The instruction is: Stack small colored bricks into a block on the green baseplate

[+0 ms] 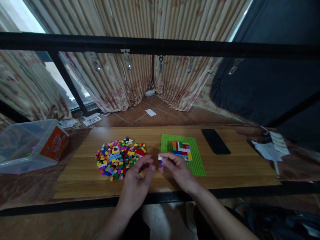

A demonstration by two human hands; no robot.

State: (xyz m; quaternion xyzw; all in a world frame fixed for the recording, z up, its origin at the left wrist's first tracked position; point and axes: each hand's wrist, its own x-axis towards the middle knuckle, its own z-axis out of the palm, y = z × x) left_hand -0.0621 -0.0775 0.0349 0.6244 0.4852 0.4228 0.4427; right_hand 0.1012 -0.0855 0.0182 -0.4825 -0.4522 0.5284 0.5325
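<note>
My right hand [180, 169] pinches a small white brick [159, 158] with purple below it, above the wooden board near its front edge. Facing it from the left is my left hand [137, 182], its fingers bent and the thumb apart, with nothing visible between them. A heap of mixed coloured bricks [116, 156] lies just beyond and left of that hand. Behind my right hand is a green studded baseplate [198, 165]. On it sits a low block of red, white, blue, green and yellow bricks [181, 150], partly hidden by my fingers.
A black phone [215, 141] lies at the board's right. Left of the wooden board [82, 173] stands a clear plastic tub [25, 143] with an orange label. Papers [271, 148] lie off the right end. A dark metal rail [160, 46] crosses in front of the curtains.
</note>
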